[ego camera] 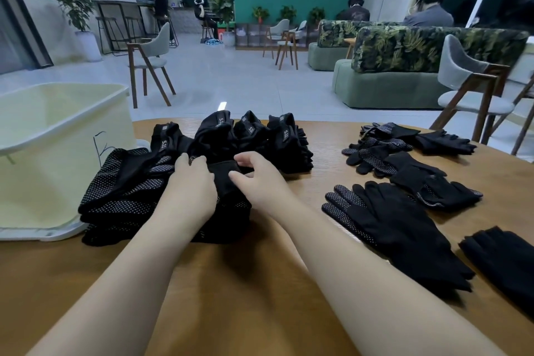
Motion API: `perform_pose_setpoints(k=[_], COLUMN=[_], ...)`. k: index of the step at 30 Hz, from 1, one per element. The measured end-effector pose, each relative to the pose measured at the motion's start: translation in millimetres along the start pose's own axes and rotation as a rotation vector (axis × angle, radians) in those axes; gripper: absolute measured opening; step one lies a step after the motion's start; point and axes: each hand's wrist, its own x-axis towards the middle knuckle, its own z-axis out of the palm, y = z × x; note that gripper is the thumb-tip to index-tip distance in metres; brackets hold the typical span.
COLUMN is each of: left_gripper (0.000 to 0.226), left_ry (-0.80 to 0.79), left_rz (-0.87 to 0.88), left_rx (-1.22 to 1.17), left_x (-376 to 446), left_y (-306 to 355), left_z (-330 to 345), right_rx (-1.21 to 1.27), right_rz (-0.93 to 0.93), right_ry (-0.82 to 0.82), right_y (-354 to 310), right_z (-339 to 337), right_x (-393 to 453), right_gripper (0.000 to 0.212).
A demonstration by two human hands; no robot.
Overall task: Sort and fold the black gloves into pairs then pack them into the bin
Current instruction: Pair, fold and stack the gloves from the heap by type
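A folded black glove pair (228, 182) lies on a low stack of dotted black gloves (127, 196) at the table's middle. My left hand (189, 185) grips its left side, fingers curled over the edge. My right hand (260, 179) pinches its cuff from the right. Behind them stand folded glove pairs with grey labels (254, 136). Loose dotted gloves (384, 222) lie flat to the right. The pale yellow bin (57, 136) stands at the left, its inside mostly hidden.
More loose black gloves (404, 141) are scattered at the far right of the wooden table (245, 283); one dark glove (502, 257) lies near the right edge. Chairs, sofas and several people are beyond the table.
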Motion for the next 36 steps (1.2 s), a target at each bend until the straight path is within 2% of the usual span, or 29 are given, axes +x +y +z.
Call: perform_pose_setpoints(k=[4, 6, 9, 12, 16, 21, 23, 27, 31, 33, 35, 36], left_gripper=[0.049, 0.056, 0.062, 0.051, 0.034, 0.032, 0.034, 0.033, 0.053, 0.074, 0.094, 0.096], left_ry=[0.144, 0.072, -0.051, -0.005, 0.09, 0.182, 0.171, 0.04, -0.126, -0.193, -0.175, -0.144], left_rz=[0.172, 0.26, 0.299, 0.315, 0.311, 0.313, 0.342, 0.376, 0.354, 0.326, 0.333, 0.341], left_rx=[0.102, 0.145, 0.249, 0.128, -0.051, -0.141, -0.12, -0.016, 0.148, 0.256, 0.302, 0.318], left_x=[-6.4, -11.7, -17.6, -16.7, -17.9, -23.0, -25.9, -29.5, -29.1, -31.1, -34.1, -34.7], left_y=[-5.8, -9.2, -16.0, -22.5, -21.8, -26.8, -27.8, -31.4, -32.3, -31.9, -32.2, -33.5], left_z=[2.6, 4.3, 9.0, 10.4, 6.5, 4.5, 4.8, 11.3, 15.1, 16.0, 18.1, 19.8], right_rx=[0.04, 0.028, 0.044, 0.064, -0.052, 0.049, 0.037, 0.035, 0.019, -0.046, -0.13, -0.187], right_rz=[0.03, 0.068, 0.135, 0.129, 0.051, 0.014, -0.001, 0.024, 0.001, -0.029, -0.067, -0.098], right_ry=[0.023, 0.077, 0.036, -0.021, -0.059, 0.047, 0.075, 0.058, 0.089, 0.1, 0.108, 0.112], right_y=[10.6, 18.3, 25.2, 26.4, 27.4, 26.1, 23.8, 26.2, 30.1, 30.5, 32.3, 33.6], right_z=[-2.3, -5.7, -9.5, -13.0, -10.2, -2.4, -2.3, -0.4, -9.2, -17.4, -25.8, -29.9], right_x=[-7.6, -10.6, -18.6, -26.3, -33.0, -27.2, -24.8, -27.4, -38.7, -47.8, -59.3, -65.6], right_gripper=[0.037, 0.033, 0.031, 0.037, 0.049, 0.027, 0.025, 0.026, 0.024, 0.022, 0.023, 0.023])
